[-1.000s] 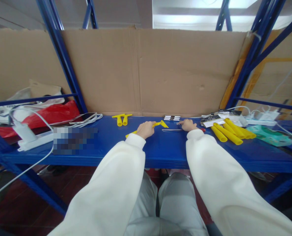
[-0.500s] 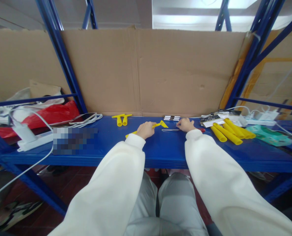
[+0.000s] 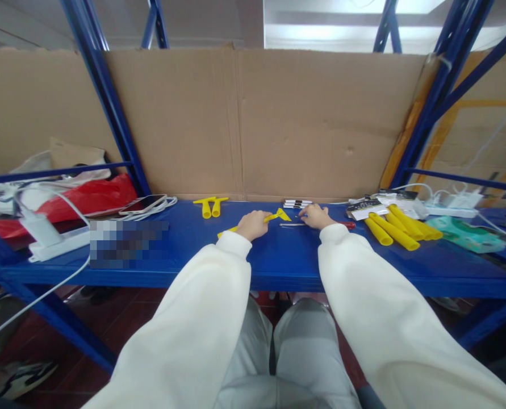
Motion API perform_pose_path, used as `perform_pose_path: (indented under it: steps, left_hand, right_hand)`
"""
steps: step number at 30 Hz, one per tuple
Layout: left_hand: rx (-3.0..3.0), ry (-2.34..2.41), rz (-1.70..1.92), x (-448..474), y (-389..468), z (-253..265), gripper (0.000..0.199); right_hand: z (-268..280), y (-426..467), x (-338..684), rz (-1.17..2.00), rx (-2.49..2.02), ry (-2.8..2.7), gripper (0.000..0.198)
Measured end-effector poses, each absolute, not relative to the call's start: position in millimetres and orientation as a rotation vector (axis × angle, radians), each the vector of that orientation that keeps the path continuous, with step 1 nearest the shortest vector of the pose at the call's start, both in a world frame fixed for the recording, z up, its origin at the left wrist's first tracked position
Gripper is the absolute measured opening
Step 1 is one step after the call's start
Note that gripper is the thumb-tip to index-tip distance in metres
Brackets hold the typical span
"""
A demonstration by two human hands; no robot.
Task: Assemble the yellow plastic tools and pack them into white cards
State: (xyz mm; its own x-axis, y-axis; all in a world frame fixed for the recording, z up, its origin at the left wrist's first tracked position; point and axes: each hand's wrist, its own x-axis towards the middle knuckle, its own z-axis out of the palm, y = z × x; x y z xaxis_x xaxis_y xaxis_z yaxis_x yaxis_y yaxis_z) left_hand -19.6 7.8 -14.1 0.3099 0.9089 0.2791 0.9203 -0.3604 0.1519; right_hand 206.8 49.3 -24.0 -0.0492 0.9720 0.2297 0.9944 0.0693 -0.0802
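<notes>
My left hand (image 3: 253,225) is closed round the handle of a yellow scraper-like tool (image 3: 283,215). Its flared head points right, and the handle end shows left of the hand. My right hand (image 3: 316,216) has its fingers pinched together just right of that head, apart from it; something tiny may be at the fingertips, too small to name. Beneath the right hand lies a screwdriver (image 3: 292,225), its metal shaft pointing left and its red handle partly hidden by the hand. Behind it, small white-and-black sticks (image 3: 297,203) lie in a stack.
Two yellow T-shaped pieces (image 3: 211,207) lie at the back left. Several yellow tubes (image 3: 393,231) rest beside black-and-white packets (image 3: 366,208) on the right. A power strip (image 3: 61,244) and a phone (image 3: 144,204) are on the left. Cardboard (image 3: 321,125) walls the blue shelf's (image 3: 287,261) back.
My right hand has shifted slightly left, its fingertips nearer the yellow tool's head. The left hand and the yellow tool have stayed in place.
</notes>
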Motion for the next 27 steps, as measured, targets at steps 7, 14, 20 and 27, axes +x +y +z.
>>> perform_pose_path:
  steps: [7, 14, 20, 27]
  left_hand:
    - [-2.52, -1.767, -0.512, -19.2, 7.8, -14.1, 0.05]
    - [-2.526, -1.748, -0.511, -19.9, 8.9, -14.6, 0.049]
    - [-2.529, -1.745, -0.503, -19.7, 9.0, -14.5, 0.049]
    - [-2.521, -1.741, -0.495, -19.6, 8.9, -14.7, 0.049]
  right_hand:
    - [-28.1, 51.7, 205.8, -0.106, -2.032, -2.133, 0.046]
    - [-28.0, 50.3, 208.2, -0.065, -2.097, -2.093, 0.051]
    - [-23.6, 48.8, 208.5, -0.065, -2.115, -2.068, 0.041]
    - [-21.9, 51.2, 211.0, -0.054, -2.078, -2.064, 0.033]
